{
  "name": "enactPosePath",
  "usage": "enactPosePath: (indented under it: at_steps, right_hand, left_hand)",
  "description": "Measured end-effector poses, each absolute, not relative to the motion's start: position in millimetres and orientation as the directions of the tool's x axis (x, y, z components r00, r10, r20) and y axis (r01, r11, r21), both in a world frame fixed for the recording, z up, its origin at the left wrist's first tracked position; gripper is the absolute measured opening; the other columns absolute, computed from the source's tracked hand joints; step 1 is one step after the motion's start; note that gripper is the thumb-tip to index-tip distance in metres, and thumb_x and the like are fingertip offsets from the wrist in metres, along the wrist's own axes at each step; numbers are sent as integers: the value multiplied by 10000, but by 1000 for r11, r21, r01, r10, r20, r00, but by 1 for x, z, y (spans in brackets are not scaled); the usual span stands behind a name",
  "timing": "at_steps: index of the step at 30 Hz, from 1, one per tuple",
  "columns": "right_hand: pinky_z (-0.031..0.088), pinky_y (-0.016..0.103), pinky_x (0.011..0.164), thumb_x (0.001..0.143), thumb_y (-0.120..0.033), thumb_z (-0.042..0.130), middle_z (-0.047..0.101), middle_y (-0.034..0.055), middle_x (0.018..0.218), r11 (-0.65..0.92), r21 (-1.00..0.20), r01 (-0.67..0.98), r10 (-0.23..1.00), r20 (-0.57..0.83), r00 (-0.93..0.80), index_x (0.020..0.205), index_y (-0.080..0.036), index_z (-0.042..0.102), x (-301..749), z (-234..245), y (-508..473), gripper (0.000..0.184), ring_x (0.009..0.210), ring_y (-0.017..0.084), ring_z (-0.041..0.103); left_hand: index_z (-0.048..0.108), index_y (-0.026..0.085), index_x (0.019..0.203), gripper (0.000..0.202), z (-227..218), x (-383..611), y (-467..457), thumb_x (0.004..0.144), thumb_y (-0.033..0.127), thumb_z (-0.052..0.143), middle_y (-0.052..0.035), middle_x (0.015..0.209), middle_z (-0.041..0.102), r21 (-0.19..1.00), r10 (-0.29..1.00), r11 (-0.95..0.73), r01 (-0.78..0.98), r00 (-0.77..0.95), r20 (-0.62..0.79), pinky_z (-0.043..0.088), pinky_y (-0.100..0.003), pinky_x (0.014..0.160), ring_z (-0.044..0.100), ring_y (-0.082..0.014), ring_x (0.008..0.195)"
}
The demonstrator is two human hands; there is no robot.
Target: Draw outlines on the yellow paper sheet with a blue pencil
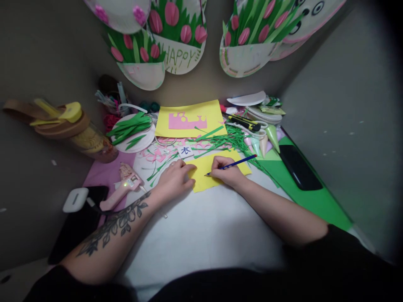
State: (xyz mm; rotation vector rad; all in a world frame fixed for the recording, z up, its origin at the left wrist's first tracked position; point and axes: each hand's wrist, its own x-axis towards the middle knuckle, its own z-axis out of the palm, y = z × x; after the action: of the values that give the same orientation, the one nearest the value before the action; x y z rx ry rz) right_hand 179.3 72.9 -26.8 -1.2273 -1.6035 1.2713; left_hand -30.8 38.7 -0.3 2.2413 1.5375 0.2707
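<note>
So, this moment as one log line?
left hand: flat on yellow paper | right hand: blue pencil, tip on paper

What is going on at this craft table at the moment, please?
A person's right hand holds a blue pencil with its tip on a yellow sheet lying on the white table. The left hand rests on the sheet's left edge. A pink glue gun lies to the left, and green paper strips are scattered just behind the sheet.

A blue pencil (234, 163) slants out of the right hand (225, 173), its tip touching the flat yellow paper (203, 166) just left of the grip.
</note>
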Motion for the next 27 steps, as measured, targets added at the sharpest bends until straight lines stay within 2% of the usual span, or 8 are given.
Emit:
enactPosePath:
  at_steps: [4,14,27]
  right_hand:
    - [278,234,483,585,-196,618,452,-48,523,64,-972,225,975,12,-222,545,-191,458,180,-25,78,165,508,95,392]
    - [321,238,505,624,-210,632,508,-36,575,85,-958,274,964,10,-264,596,-194,498,179,-29,81,138,536,105,431]
    - [283,229,487,616,-206,635,487,-46,549,75,-965,250,961,4,-276,583,-189,481,181,-34,83,158,520,97,414]
  left_hand:
    - [561,258,1230,448,1,-31,38,793,347,517,-56,1070,532,439,924,-311,843,376,-68,429,-349,901,531,-228,1000]
    - [563,257,1225,441,1,-30,38,794,342,520,-58,1069,533,441,927,-306,844,370,-66,431,-349,901,533,-230,998]
    - [560,262,1229,445,2,-30,39,794,351,525,-61,1091,530,441,926,-295,848,367,-85,433,-354,890,535,-232,1000]
